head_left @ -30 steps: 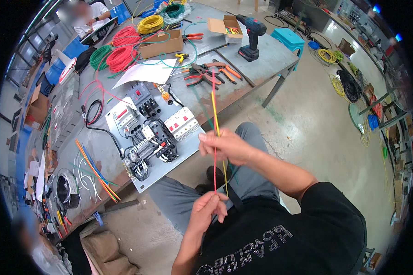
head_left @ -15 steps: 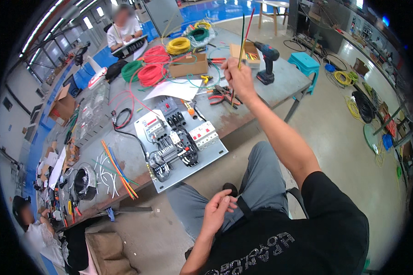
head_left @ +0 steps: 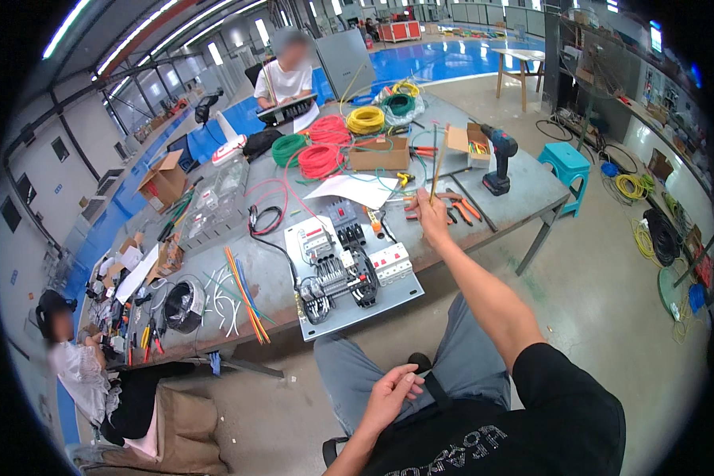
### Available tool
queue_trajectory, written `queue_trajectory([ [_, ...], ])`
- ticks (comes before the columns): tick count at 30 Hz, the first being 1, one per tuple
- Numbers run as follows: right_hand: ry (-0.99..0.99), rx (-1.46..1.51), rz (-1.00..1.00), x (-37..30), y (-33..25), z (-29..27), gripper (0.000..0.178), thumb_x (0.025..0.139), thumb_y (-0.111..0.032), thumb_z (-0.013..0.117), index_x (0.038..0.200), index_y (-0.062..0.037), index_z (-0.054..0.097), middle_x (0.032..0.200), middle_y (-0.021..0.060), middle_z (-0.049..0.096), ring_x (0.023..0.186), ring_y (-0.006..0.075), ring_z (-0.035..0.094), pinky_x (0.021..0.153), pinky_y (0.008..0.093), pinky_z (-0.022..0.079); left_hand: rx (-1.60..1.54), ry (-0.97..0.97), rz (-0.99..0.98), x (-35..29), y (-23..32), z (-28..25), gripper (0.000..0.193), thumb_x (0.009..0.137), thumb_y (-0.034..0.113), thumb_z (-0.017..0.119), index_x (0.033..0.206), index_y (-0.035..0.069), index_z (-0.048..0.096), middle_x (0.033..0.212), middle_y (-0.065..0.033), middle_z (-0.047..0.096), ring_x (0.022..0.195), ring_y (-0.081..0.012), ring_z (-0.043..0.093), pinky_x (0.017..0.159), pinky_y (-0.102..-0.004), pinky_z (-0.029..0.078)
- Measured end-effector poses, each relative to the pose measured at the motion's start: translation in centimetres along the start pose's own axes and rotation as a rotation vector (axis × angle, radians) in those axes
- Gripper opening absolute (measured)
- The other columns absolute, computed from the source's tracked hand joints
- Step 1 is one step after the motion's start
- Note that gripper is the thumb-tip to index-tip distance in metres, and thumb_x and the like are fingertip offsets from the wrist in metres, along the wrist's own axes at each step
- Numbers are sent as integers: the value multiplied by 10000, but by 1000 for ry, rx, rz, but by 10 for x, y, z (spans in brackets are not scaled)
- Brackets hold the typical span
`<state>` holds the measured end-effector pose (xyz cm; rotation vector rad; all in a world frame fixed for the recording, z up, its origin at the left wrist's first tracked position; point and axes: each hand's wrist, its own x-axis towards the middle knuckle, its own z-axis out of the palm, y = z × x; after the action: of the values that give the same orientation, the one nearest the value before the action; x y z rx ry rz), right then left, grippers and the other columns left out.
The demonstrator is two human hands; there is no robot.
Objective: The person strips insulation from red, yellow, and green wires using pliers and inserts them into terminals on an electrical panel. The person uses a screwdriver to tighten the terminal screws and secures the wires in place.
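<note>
While the left hand (head_left: 395, 391) hangs over the lap in the head view, fingers loosely bent and a little apart, the right hand (head_left: 430, 216) reaches out above the near edge of the metal-topped table (head_left: 523, 210). Right grip: fingers closed, pinching the lower part of some thin wires (head_left: 436, 163). These stand nearly upright out of the fist, yellow and a dark one showing; exact count I can't tell from where I stand.

Just beside that fist, orange-handled pliers (head_left: 466, 208) on the tabletop, partly behind the hand. Farther right, a cordless drill (head_left: 500, 159) upright on its battery, next to an open small carton (head_left: 470, 146).

Left of the right forearm, a grey mounting plate (head_left: 404, 294) overhanging the table edge toward the knees. On it: a row of white circuit breakers (head_left: 391, 264) with red levers, terminal blocks (head_left: 333, 276), black wiring. Behind the plate, white paper (head_left: 357, 189), then a cardboard box (head_left: 379, 154) with red coils (head_left: 321, 161), a green coil (head_left: 287, 149) and a yellow coil (head_left: 366, 120) near it.

Left end: coloured strips (head_left: 246, 293) lying together, tips past the edge. Across the table, a co-worker in white (head_left: 285, 79); another person (head_left: 79, 373) at lower left.
</note>
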<state>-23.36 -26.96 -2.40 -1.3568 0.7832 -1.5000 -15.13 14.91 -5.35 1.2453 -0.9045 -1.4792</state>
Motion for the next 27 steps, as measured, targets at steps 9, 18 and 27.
queue_trajectory([
  [9,-271,-371,-163,-39,-25,-10,414,1037,-392,540,933,-33,719,748,77,664,712,201,635,675,360,492,259,36,179,-9,30,24,311,1051,167,576,1306,-7,614,1105,-96,733,937,-141,686,835,-290,553],
  [18,-1179,-917,-297,-177,-109,-3,238,904,-299,624,1028,-125,728,887,214,715,858,416,696,758,524,552,1174,284,941,-6,150,40,367,902,181,712,1225,19,646,1106,-164,689,1032,-363,651,906,-446,526],
  [27,-1384,-742,-216,-198,-119,-32,316,924,-397,668,964,-86,705,820,176,692,811,418,665,697,505,516,1204,31,264,9,88,-28,220,1018,277,566,1122,99,640,860,-213,684,828,-442,657,699,-513,515],
])
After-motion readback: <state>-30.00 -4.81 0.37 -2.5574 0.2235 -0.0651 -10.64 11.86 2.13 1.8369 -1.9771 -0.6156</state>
